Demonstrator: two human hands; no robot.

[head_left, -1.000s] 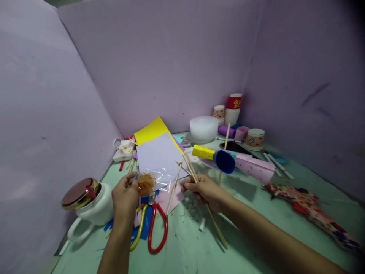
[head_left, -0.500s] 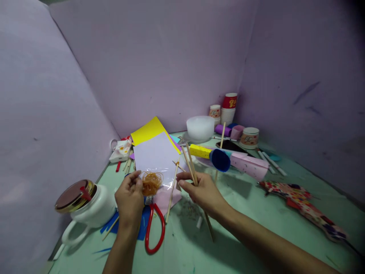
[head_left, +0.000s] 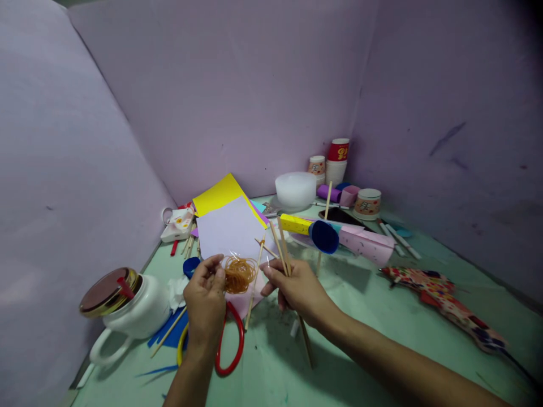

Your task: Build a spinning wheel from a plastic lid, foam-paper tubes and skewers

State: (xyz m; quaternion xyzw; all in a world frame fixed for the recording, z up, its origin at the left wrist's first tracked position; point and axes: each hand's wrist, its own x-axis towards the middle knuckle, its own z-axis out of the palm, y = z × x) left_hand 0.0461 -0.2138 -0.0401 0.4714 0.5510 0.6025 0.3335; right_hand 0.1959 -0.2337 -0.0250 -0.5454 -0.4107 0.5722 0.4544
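Observation:
My left hand (head_left: pixel 207 294) pinches a clear plastic bag of tan rubber bands (head_left: pixel 239 275), held above the table. My right hand (head_left: pixel 297 285) is closed round a few thin wooden sticks (head_left: pixel 283 249), which point upward and cross near the fingers. Its thumb and forefinger are close to the right side of the bag. Between the hands, another stick (head_left: pixel 255 288) has a rubber band wound near its top, with a short stick crossing there. Red scissor handles (head_left: pixel 229 345) lie below the bag.
A white teapot-shaped mug (head_left: pixel 144 308) stands at left. Coloured paper sheets (head_left: pixel 229 220) lie behind the hands. A paper pinwheel-like piece (head_left: pixel 324 236) on a stick, a white bowl (head_left: pixel 296 189), paper cups (head_left: pixel 367 203) and a patterned glue gun (head_left: pixel 441 299) are farther right.
My left hand has moved right with the bag of rubber bands, closer to my right hand. A blue paper roll and a yellow scissor handle now show beside my left hand.

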